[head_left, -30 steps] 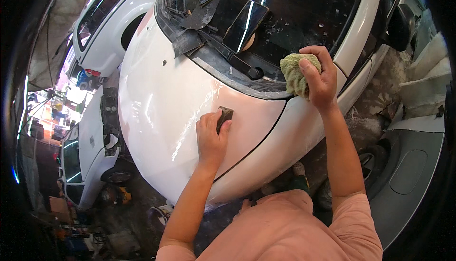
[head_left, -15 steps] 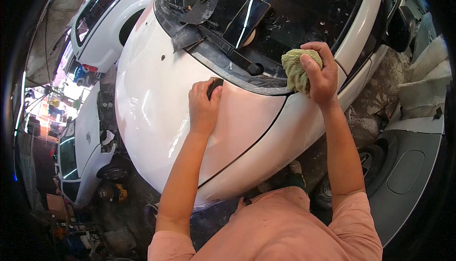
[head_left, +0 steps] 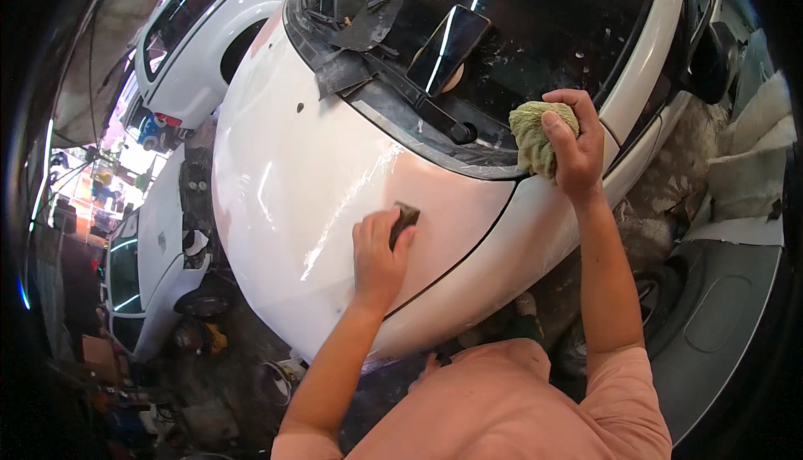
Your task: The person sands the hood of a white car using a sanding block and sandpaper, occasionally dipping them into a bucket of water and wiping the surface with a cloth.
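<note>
My left hand (head_left: 378,251) presses a small dark sanding block (head_left: 405,222) flat on the white car hood (head_left: 293,167). Around the block, the paint has a dull pinkish patch (head_left: 452,213), and wet-looking streaks glint to its left. Over the corner where hood, fender and windshield meet, my right hand (head_left: 579,146) is closed round a crumpled yellow-green cloth (head_left: 538,135). The cloth's underside is partly hidden, so I cannot tell how firmly it touches the car.
A phone (head_left: 447,50) lies on the dusty windshield (head_left: 552,33) above the wiper arm (head_left: 427,113). Dark sandpaper sheets (head_left: 376,17) rest beside it. Other white cars (head_left: 159,217) stand at left; a grey car panel (head_left: 719,318) is close at right.
My left hand has slid the sanding block down the hood toward me, away from the windshield edge. My right hand keeps its grip on the cloth near the same corner. The view has shifted slightly.
</note>
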Demonstrator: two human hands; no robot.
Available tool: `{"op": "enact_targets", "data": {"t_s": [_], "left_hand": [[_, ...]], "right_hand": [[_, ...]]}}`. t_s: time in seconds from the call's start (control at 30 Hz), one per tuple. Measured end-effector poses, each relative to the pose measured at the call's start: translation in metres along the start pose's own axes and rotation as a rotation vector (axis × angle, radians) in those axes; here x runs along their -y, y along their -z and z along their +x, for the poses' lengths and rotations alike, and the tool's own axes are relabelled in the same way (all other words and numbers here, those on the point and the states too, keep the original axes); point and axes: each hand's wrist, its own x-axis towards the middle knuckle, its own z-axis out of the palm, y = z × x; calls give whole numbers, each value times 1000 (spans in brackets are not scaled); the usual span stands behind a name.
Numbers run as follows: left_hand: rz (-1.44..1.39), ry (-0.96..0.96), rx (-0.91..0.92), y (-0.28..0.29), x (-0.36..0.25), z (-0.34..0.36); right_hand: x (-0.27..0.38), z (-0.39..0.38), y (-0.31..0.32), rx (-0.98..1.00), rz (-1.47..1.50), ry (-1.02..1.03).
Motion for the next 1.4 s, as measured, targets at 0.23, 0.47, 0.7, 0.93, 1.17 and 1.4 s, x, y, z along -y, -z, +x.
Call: {"op": "enact_targets", "data": {"t_s": [0.23,0.47,0.7,0.93,1.17,1.4], "left_hand": [[17,76,13,-4,28,67],[4,-51,35,0,24,32],[-31,-64,30,-5,16,24],[34,31,22,2,30,72],[9,-31,16,2,28,38],[-5,-19,49,-3,6,19]], "right_hand": [[-1,-4,-13,12,-9,-11],[1,-2,-8,16,-36,24],[-5,-3,4,5,-48,30],[6,-4,-12,25,-64,18],[6,-5,-11,33,-52,64],[0,-6,3,18,-91,38]]}}
